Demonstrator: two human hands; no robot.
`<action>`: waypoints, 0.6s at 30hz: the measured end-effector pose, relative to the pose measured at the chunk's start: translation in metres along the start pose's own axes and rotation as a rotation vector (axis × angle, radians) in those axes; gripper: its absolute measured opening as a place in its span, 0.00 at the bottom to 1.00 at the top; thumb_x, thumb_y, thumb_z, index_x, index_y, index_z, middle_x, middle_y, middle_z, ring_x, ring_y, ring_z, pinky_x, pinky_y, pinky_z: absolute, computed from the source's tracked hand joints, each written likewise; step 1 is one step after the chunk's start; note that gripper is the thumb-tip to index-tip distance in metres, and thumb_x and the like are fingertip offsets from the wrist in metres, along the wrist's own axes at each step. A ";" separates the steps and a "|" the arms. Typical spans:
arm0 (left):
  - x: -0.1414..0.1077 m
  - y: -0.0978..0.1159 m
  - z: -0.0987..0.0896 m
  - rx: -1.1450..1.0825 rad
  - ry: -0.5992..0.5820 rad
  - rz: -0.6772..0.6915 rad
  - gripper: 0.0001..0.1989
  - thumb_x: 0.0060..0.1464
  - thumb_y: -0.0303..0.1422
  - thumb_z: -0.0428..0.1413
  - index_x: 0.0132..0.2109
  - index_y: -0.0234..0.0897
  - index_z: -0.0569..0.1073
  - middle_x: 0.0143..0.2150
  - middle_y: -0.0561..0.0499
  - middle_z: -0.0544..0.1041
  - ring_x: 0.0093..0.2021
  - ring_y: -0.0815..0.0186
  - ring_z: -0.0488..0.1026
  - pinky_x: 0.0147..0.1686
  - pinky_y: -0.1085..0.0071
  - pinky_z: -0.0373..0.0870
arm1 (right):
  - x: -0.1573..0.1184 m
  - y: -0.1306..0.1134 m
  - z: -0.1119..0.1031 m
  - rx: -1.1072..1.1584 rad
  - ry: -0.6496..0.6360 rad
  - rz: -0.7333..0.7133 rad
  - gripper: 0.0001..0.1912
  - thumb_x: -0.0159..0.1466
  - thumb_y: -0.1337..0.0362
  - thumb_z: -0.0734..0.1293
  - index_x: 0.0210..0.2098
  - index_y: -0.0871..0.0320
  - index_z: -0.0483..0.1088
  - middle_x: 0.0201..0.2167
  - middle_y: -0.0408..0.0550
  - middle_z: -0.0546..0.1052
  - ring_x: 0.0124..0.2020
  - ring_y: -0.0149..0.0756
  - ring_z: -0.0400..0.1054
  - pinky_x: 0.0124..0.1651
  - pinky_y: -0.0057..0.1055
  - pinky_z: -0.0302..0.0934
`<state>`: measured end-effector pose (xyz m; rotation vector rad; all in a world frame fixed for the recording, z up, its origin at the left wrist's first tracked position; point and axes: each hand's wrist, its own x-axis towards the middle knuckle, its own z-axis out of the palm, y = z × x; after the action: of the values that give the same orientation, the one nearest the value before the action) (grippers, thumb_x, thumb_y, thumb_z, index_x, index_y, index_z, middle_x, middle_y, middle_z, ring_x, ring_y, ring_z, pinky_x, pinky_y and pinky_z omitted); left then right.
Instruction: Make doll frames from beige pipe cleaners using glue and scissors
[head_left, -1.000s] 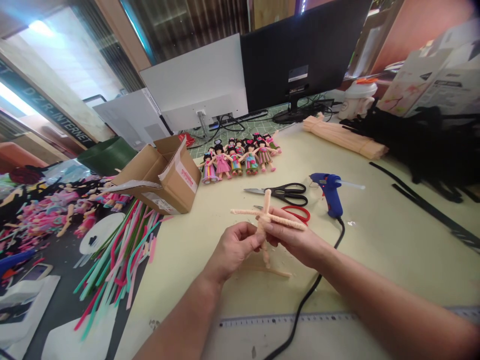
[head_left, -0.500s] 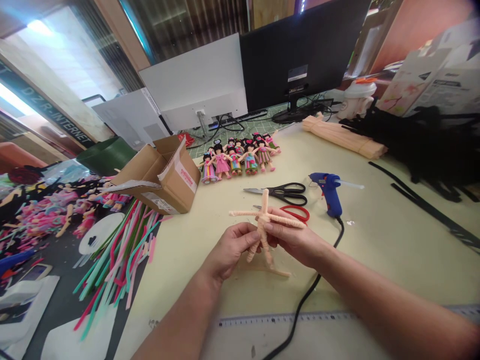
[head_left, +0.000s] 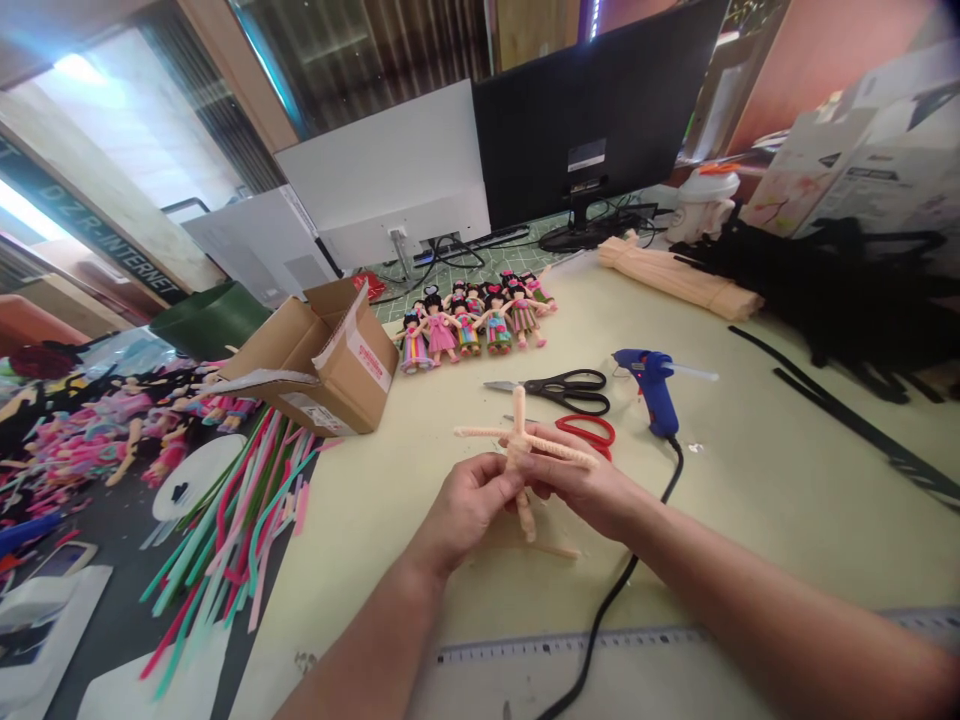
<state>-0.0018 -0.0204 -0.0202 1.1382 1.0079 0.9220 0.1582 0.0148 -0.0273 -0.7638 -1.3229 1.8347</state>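
Note:
Both hands pinch a peach pipe-cleaner doll body (head_left: 519, 425) above the table. It has a straight stem on top, two arms stretched sideways and twisted legs below. My left hand (head_left: 474, 503) grips its torso from the left, thumb in front. From the right, my right hand (head_left: 581, 485) holds the torso under one arm; some of its fingers are hidden behind the figure. Just beyond lie black-handled scissors (head_left: 574, 388) and red-handled scissors (head_left: 589, 432). A loose peach pipe cleaner (head_left: 553, 550) rests on the table below the hands.
A blue glue gun (head_left: 654, 390) lies to the right, its black cord running toward me. Finished dolls (head_left: 495, 318) stand beside an open cardboard box (head_left: 337, 365). Coloured pipe cleaners (head_left: 232, 530) lie left, black ones (head_left: 847, 300) right. A ruler (head_left: 547, 648) crosses the front.
The doll body has turned in my hands: its two legs, spread apart before, now overlap into nearly one line. Both hands keep their grip. The whole view has shifted slightly.

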 end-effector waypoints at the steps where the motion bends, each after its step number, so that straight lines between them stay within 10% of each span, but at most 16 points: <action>1: 0.000 -0.001 0.000 0.018 0.011 0.005 0.14 0.54 0.40 0.56 0.35 0.31 0.75 0.34 0.45 0.76 0.34 0.66 0.68 0.37 0.71 0.63 | 0.000 0.001 0.000 -0.006 0.009 0.003 0.11 0.59 0.56 0.69 0.33 0.58 0.70 0.27 0.42 0.67 0.26 0.28 0.58 0.28 0.26 0.53; 18: 0.004 -0.013 0.001 -0.082 0.061 -0.093 0.18 0.51 0.44 0.58 0.39 0.32 0.75 0.30 0.50 0.72 0.28 0.72 0.65 0.29 0.75 0.62 | 0.003 0.012 0.003 0.131 0.016 0.022 0.14 0.59 0.55 0.68 0.34 0.61 0.71 0.27 0.47 0.72 0.29 0.35 0.68 0.33 0.33 0.62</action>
<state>0.0011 -0.0195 -0.0336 0.9920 1.0544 0.9201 0.1511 0.0134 -0.0375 -0.7238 -1.1761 1.9081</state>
